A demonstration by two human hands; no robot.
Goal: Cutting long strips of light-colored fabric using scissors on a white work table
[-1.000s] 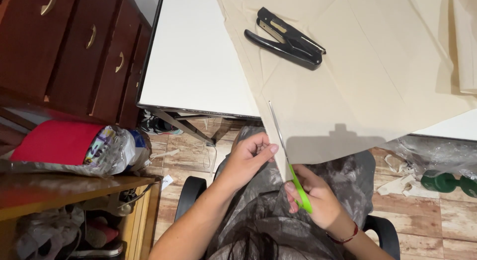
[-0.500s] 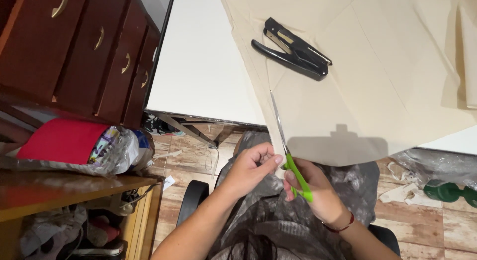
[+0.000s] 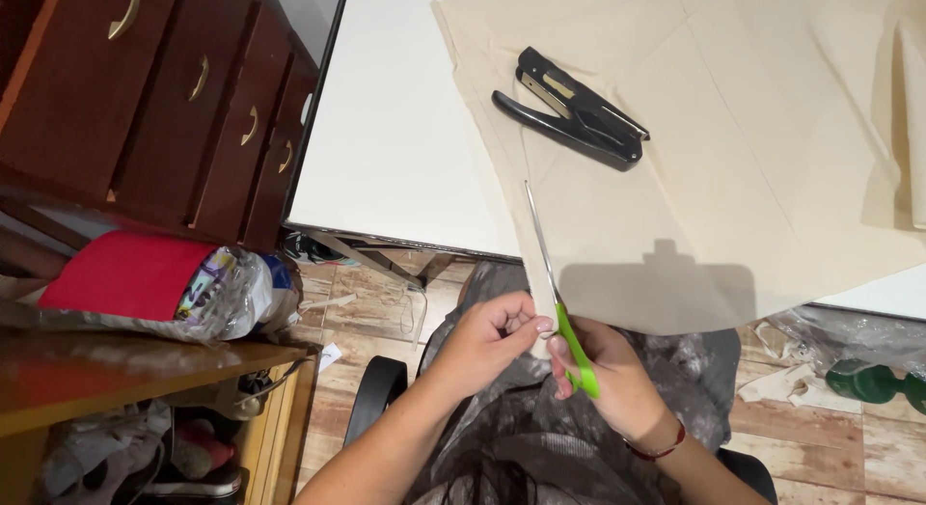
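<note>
The sheet of cream-coloured fabric (image 3: 733,177) lay over the white table (image 3: 395,148), its near edge hanging toward the person's lap. The green-handled scissors (image 3: 564,307) had pushed further up into the fabric than half a second before, blades narrow along the cut. The right hand (image 3: 608,380) was closed around the green handles; the left hand (image 3: 487,336) pinched the fabric strip just beside the blades. A black stapler (image 3: 574,108) rested on the fabric, well apart. A dark wooden chest of drawers (image 3: 145,100) stood left, its drawers closed.
</note>
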